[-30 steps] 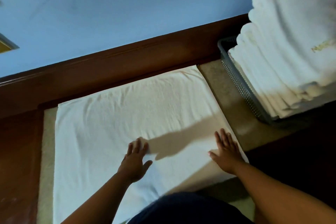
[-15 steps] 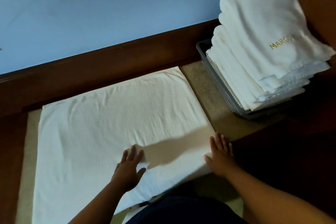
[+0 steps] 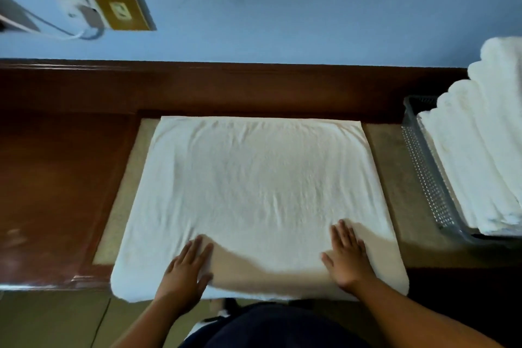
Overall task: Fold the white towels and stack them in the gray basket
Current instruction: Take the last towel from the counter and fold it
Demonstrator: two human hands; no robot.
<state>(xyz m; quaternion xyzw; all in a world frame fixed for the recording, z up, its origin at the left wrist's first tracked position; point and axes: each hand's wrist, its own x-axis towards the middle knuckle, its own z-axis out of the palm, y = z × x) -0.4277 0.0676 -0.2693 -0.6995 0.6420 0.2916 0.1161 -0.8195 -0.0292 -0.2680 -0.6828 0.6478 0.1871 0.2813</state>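
Note:
A white towel (image 3: 254,186) lies spread flat on the wooden table, its near edge hanging over the table's front. My left hand (image 3: 185,272) rests flat on the towel's near left part, fingers straight. My right hand (image 3: 348,258) presses flat on the near right part, fingers straight too. At the right edge stands the gray basket (image 3: 423,167) with a tall stack of folded white towels (image 3: 483,144) rising above its rim.
The dark wooden table (image 3: 56,192) has a beige inset mat (image 3: 121,206) under the towel. A raised wooden back rail (image 3: 226,87) runs along the blue wall. A wall socket plate with a cable (image 3: 118,8) sits at the upper left.
My view has turned left, so the towel now sits square in front and the basket has slid to the right edge. Both hands stay flat on the towel's near part, farther apart.

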